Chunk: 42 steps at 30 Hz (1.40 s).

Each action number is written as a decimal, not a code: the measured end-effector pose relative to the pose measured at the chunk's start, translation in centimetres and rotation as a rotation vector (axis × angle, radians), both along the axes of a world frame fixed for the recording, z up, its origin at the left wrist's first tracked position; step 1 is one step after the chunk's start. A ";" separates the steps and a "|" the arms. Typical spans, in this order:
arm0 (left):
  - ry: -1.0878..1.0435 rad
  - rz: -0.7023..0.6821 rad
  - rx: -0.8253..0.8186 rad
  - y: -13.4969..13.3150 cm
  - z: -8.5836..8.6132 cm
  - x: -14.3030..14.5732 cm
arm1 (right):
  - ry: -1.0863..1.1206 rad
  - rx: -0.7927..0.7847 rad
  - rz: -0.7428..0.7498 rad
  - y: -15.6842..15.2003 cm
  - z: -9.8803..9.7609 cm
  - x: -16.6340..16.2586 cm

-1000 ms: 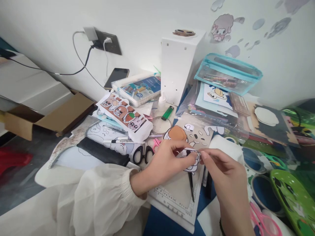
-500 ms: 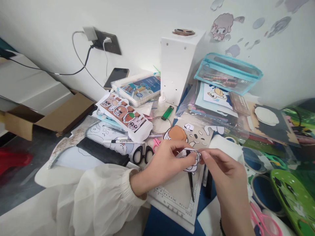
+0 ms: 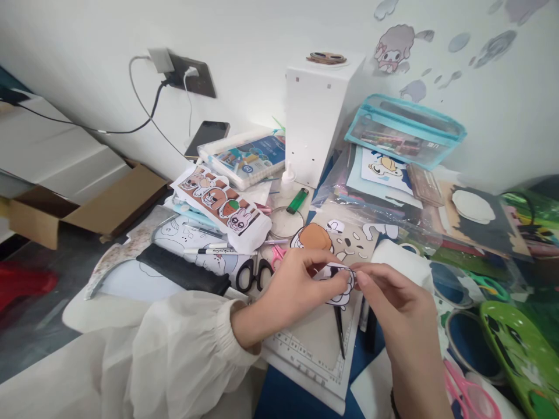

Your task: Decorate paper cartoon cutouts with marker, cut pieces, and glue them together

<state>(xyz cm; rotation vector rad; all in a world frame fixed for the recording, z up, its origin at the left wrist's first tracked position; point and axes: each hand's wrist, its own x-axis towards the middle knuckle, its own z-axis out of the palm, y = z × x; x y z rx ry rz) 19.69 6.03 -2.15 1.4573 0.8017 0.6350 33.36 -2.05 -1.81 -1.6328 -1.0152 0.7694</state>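
My left hand [image 3: 297, 285] pinches a small black-and-white cartoon paper cutout [image 3: 342, 283] over a white cutting mat [image 3: 314, 343]. My right hand [image 3: 395, 302] meets it from the right, fingertips pinched on the cutout's right edge. A thin black pen [image 3: 339, 329] lies on the mat just below the cutout. Black-handled scissors [image 3: 254, 273] lie just left of my left hand. A cutout with an orange-brown head [image 3: 312, 237] lies right behind my fingers.
A sheet of printed cartoon figures [image 3: 220, 206], a green lighter [image 3: 297, 200], a white box [image 3: 321, 110], a teal zip pouch [image 3: 404, 131], a phone [image 3: 207, 137] and tape rolls [image 3: 467, 343] crowd the desk. Pink scissors [image 3: 469, 396] lie at the lower right. An open cardboard box [image 3: 87, 203] sits left.
Almost nothing moved; my right fingertips have shifted very slightly along the cutout's edge.
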 end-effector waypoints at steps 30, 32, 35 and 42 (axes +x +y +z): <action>0.024 0.046 0.127 0.0 -0.3 0.0 | -0.138 0.047 -0.021 0.2 -0.5 -0.2; 0.034 0.033 0.127 0.0 -0.3 0.0 | -0.140 0.062 0.013 0.3 -0.5 0.0; 0.102 -0.008 0.191 0.1 -0.4 0.0 | -0.145 0.097 0.070 0.5 -0.6 0.4; 0.190 -0.118 0.351 0.3 0.0 -0.4 | -0.233 0.110 0.186 0.8 0.2 2.7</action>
